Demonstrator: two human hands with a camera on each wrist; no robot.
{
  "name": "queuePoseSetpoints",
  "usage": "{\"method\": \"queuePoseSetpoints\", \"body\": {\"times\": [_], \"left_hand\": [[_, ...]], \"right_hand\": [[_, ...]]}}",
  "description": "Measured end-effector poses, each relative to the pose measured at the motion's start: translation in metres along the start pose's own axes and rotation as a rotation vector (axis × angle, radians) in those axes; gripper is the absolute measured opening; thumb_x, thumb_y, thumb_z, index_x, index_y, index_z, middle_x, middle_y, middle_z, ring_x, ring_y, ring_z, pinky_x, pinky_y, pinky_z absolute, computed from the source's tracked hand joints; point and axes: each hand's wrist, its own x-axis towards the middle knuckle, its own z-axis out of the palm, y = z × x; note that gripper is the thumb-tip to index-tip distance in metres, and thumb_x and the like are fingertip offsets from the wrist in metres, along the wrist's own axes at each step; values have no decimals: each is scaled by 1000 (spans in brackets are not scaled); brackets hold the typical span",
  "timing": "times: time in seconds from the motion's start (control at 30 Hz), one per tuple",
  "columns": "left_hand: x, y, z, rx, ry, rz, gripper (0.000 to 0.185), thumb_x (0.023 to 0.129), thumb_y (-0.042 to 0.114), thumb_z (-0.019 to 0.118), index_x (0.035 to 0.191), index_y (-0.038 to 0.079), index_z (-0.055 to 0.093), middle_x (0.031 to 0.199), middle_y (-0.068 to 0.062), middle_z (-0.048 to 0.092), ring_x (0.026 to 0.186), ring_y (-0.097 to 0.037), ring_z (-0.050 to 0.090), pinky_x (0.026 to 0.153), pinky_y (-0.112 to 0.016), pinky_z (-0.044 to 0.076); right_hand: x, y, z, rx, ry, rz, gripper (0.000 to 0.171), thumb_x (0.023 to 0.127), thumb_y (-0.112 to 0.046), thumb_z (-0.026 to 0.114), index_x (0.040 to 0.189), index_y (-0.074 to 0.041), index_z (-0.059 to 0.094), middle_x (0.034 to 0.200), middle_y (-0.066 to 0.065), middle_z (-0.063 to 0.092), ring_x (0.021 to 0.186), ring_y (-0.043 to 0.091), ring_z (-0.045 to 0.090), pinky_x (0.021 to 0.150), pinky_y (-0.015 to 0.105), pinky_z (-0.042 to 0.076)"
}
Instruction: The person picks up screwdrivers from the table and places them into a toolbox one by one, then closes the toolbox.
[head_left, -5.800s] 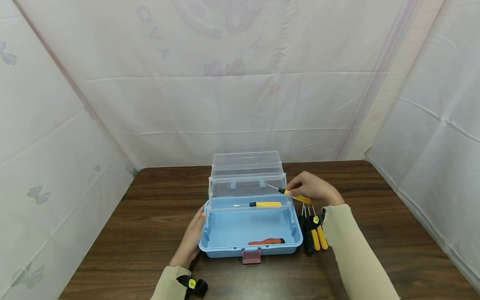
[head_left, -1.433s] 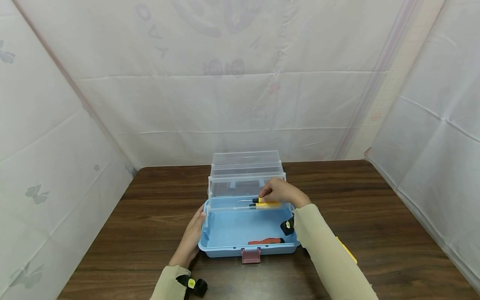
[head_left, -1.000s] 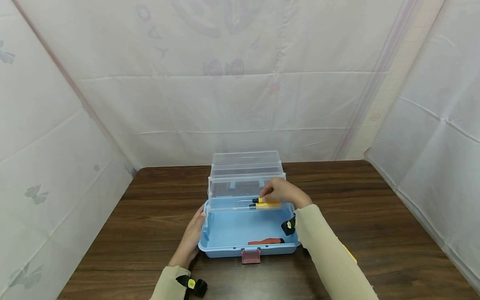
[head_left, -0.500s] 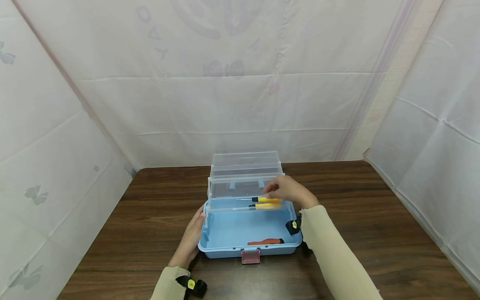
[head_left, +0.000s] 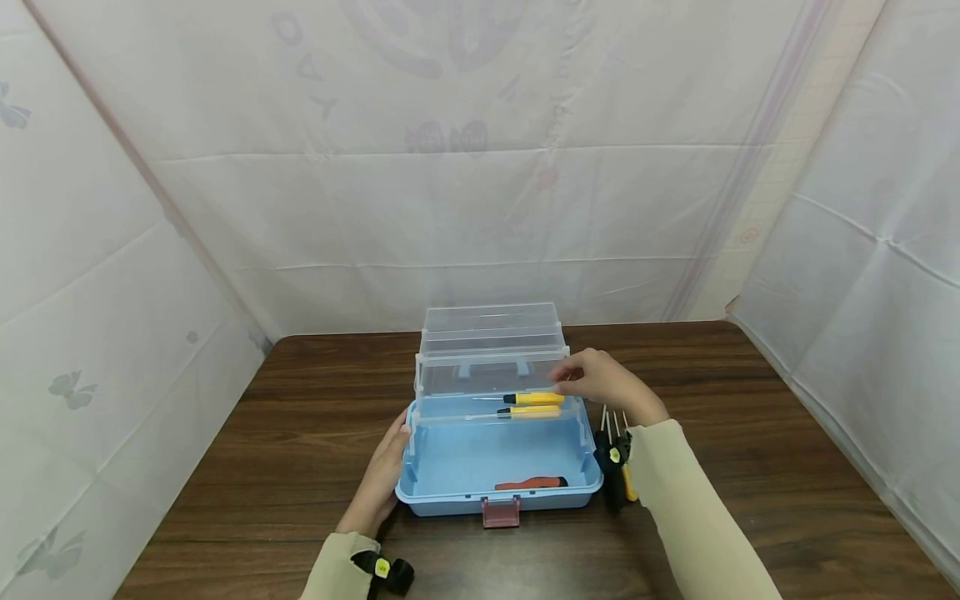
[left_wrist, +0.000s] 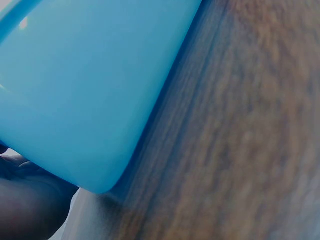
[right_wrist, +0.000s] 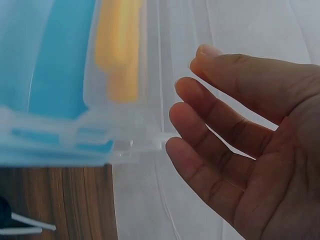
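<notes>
Pale blue toolbox [head_left: 450, 467] with clear trays [head_left: 491, 333] and a dusty-pink latch [head_left: 502, 511]; two yellow-handled screwdrivers [head_left: 531, 404] inside, a red-and-black tool [head_left: 531, 483] nearer; dark wood-grain counter [head_left: 750, 433]; cream sleeves [head_left: 697, 525].

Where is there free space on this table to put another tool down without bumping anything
Bare wood lies wide open right of the loose tools, out to the curtain, and left of the left hand. The blue box floor is mostly bare between the red-handled tool and the two yellow screwdrivers. It is crowded between the box's right wall and the right hand.
</notes>
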Motion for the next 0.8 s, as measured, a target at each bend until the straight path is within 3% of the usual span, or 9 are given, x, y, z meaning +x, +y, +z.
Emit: {"method": "queuePoseSetpoints", "body": {"times": [0.3, 0.53, 0.8], "left_hand": [[-1, -1, -2, 1, 4, 2, 57, 105, 43, 23, 155, 18, 13, 162, -13, 12, 148, -37, 13, 116, -57, 17], [-2, 0, -3, 7, 7, -2, 57, 105, 43, 23, 155, 19, 13, 162, -12, 12, 148, -37, 13, 115, -58, 18], [-3, 1, -2, 8, 6, -1, 56, 105, 42, 23, 155, 19, 14, 162, -12, 12, 148, -38, 13, 115, -58, 17]], "right_hand": [[-12, 13, -7, 0, 32, 30, 23, 92, -15, 65, 111, -4, 70, 112, 13, 69, 95, 22, 63, 84, 42, 56], [-19, 22, -11, 4, 35, 50, 21, 91, -16, 65, 108, -6, 71, 112, 14, 68, 92, 22, 62, 78, 39, 56], [-29, 34, -14, 9, 23, 45, 24, 92, -18, 64, 110, -4, 70, 111, 14, 69, 93, 23, 63, 79, 40, 56]]}}
